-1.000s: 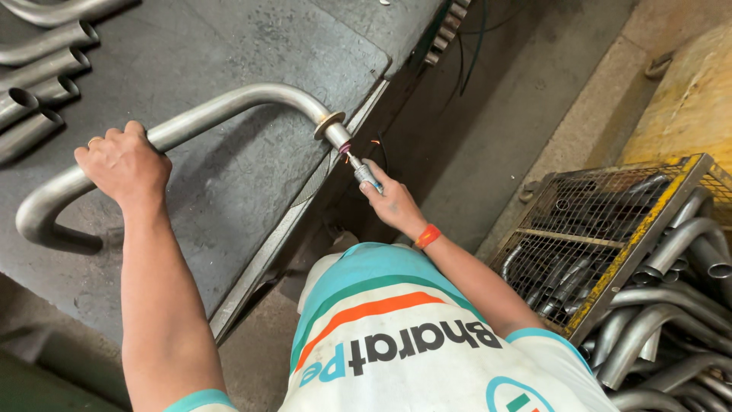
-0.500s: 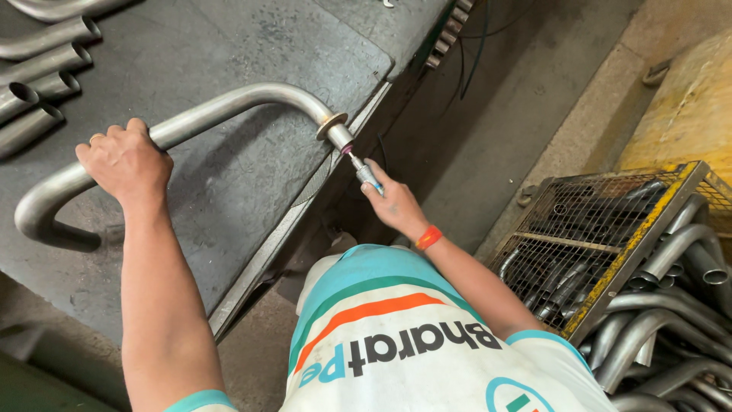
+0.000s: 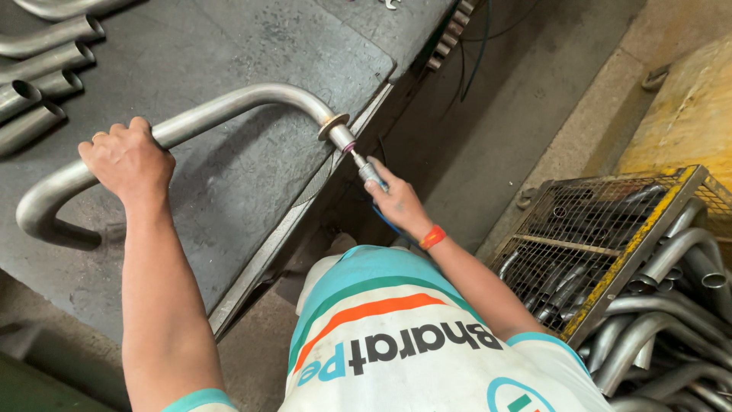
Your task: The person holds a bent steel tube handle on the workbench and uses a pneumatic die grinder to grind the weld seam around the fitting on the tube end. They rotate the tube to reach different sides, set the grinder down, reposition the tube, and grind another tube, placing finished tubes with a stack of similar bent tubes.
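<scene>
Fingers (image 3: 114,141) of your left hand (image 3: 130,164) are wrapped over the bent steel pipe (image 3: 221,107), pinning it to the dark surface (image 3: 229,46). Your right hand (image 3: 396,202) is clenched around a slim pencil grinder (image 3: 364,166), its tip inside the pipe's flanged end (image 3: 333,126), which overhangs the surface edge. Risk: the tip could bind and kick, or the pipe could roll if your left grip slackens. Pipe: dull grey, smooth, curved at both ends, flange slightly coppery.
</scene>
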Demonstrator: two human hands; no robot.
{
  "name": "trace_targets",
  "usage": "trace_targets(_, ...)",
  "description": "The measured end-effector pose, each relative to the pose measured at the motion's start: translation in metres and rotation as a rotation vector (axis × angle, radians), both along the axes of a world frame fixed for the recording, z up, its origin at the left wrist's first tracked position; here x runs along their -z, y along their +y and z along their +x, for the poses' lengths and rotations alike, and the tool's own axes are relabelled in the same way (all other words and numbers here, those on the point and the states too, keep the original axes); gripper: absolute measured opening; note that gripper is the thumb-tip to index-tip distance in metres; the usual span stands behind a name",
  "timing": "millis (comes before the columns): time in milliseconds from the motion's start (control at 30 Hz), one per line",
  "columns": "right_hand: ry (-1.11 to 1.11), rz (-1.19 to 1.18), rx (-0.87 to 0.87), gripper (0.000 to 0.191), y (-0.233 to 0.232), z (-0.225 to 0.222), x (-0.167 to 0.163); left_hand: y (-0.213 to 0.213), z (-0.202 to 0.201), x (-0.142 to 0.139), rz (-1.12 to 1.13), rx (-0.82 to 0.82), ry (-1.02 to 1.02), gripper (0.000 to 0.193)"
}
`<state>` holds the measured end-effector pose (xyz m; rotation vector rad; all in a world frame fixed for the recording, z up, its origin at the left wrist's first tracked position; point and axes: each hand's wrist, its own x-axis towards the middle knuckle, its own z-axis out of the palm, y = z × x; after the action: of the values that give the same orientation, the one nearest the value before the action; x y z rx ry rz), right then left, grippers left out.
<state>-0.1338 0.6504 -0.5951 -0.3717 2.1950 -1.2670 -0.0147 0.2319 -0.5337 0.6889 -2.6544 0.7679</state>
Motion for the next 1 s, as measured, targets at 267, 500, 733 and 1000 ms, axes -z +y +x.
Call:
trace_targets(267, 0.092, -0.005, 0.008, 0.057, 0.001, 0.002, 0.006, 0.001, 0.002, 0.000, 0.007, 0.015, -0.003, 0.014)
trace_targets(500, -0.004, -0.093, 0.004, 0.059, 0.002, -0.002, 0.004, 0.001, 0.001, 0.000, 0.011, 0.011, 0.011, 0.015)
trace_targets(733, 0.052, -0.010, -0.010, 0.058, 0.004, 0.004, -0.004, 0.000, 0.001, 0.001, 0.008, 0.004, 0.000, 0.016)
trace_targets(1000, 0.346, 0.095, -0.158, 0.058, 0.006, 0.022, -0.028, -0.005, 0.001, 0.002, -0.002, 0.006, -0.003, 0.015)
